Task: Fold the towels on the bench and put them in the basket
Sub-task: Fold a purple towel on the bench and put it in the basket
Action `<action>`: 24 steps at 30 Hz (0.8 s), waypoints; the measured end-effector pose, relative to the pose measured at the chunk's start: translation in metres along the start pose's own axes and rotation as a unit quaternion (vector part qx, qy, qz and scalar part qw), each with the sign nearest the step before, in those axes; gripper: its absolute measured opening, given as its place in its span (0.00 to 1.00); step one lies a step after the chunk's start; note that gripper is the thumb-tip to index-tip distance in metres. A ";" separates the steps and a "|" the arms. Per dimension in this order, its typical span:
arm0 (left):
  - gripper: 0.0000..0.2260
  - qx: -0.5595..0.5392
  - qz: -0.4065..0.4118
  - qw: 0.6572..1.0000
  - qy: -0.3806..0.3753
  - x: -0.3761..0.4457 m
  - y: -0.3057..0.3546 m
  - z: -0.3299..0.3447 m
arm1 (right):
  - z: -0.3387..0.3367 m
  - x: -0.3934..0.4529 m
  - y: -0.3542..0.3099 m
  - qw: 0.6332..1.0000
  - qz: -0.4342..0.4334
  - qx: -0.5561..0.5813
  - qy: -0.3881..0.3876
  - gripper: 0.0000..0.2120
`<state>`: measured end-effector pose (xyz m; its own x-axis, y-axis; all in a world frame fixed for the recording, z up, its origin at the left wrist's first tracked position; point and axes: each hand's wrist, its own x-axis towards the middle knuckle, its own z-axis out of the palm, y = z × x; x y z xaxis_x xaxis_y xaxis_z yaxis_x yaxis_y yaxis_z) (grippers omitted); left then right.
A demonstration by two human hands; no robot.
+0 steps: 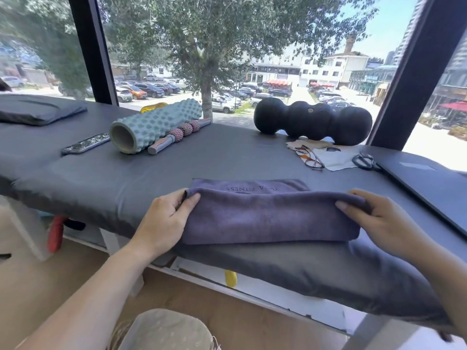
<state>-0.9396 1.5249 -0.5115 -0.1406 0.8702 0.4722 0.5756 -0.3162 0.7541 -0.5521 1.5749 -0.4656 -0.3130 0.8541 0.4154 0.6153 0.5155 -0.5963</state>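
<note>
Purple towel (267, 215) lies near front edge of grey padded bench (106, 183), mid-fold. Left hand (164, 218) pinches its upper left corner, thumb on top, fingers curled under the doubled edge. Right hand (379, 223) grips the upper right corner the same way. Basket not in view.

Risks, judged: corners released unevenly would leave the fold skewed, with the printed layer sticking out behind. Towel sits close to the bench lip, so a pull toward the body could drag it off onto the floor. A far sweep could nudge the eyeglasses (309, 156) or scissors (365, 161) beyond the right hand.
</note>
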 end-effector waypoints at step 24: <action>0.09 0.276 -0.162 0.946 0.048 0.099 -0.028 0.033 | 0.067 0.121 0.046 0.971 0.222 -0.093 0.014 0.11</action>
<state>-0.9434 1.6323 -0.5007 -0.4386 0.8413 0.3158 0.8189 0.2294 0.5261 -0.6095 1.7063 -0.4888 0.0306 0.9857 0.1658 0.8055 0.0739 -0.5880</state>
